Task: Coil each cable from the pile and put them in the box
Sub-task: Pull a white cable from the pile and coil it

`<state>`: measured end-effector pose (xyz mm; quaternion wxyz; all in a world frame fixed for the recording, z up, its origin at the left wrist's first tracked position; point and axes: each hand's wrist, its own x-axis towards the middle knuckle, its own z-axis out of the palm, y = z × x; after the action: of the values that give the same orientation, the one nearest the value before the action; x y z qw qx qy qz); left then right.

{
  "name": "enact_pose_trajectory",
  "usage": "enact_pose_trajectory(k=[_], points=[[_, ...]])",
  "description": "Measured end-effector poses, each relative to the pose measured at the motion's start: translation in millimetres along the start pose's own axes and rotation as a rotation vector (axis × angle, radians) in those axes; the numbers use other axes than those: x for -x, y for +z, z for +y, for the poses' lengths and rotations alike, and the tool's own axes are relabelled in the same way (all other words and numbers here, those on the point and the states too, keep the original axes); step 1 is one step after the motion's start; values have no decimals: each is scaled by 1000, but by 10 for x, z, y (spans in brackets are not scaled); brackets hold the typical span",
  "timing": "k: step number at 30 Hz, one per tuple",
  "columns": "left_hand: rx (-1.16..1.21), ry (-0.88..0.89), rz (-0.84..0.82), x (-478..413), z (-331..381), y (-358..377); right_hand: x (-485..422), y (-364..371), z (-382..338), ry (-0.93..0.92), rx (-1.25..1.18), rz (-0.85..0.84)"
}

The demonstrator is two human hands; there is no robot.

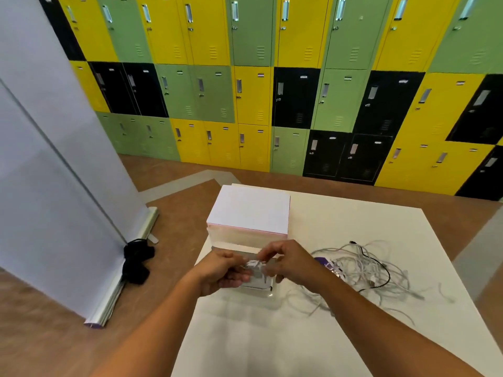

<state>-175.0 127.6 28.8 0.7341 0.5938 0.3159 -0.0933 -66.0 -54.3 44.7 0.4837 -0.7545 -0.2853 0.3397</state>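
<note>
**Held coil may spring loose before reaching the box**

Just in front of the box (250, 210), the left hand (220, 270) grips a small, blurred cable bundle (255, 268) above the counter (272, 336), fingers curled under it. The right hand (291, 261) pinches its top from above. If either pinch slips, the coil could unwind. The pile (367, 268) lies right of the box.

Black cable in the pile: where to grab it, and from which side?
Likely its dark plug end, which sticks out at the far edge of the cable pile. Pinch it from above, on the far side. There the black cable lies exposed on top, while its near loop looks mixed in among the pale cables.
</note>
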Motion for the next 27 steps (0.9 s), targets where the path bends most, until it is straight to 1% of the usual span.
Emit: enact_pose_trajectory(k=[1, 3, 7, 10, 13, 17, 20, 22, 26, 27], points=[[18, -33, 10, -24, -73, -88, -19, 107, 50, 11, 44, -33], [38, -79, 29, -97, -197, -208, -64, 300, 138, 5, 153, -39], [73, -79, 117, -283, -362, -223, -148, 575, 289, -5, 341, 102], [94, -74, 156, -486, -443, -200, -268, 680, 465, 24, 428, 141], [12, -19, 191, -625, -451, -120, -359, 722, 572, 93, 517, 132], [-96, 45, 212, -825, -433, -35, -461, 773, 680, 96, 675, 97], [-113, 23, 284, -914, -381, 80, -499, 769, 746, 137, 778, 64], [-181, -5, 317, -945, -362, 145, -532, 772, 779, 136, 852, 44], [-332, -3, 308, -1034, -400, 170, -546, 787, 817, 99, 1025, 49], [-337, -3, 307, -1043, -399, 161, -541, 791, 815, 78, 1080, 52]])
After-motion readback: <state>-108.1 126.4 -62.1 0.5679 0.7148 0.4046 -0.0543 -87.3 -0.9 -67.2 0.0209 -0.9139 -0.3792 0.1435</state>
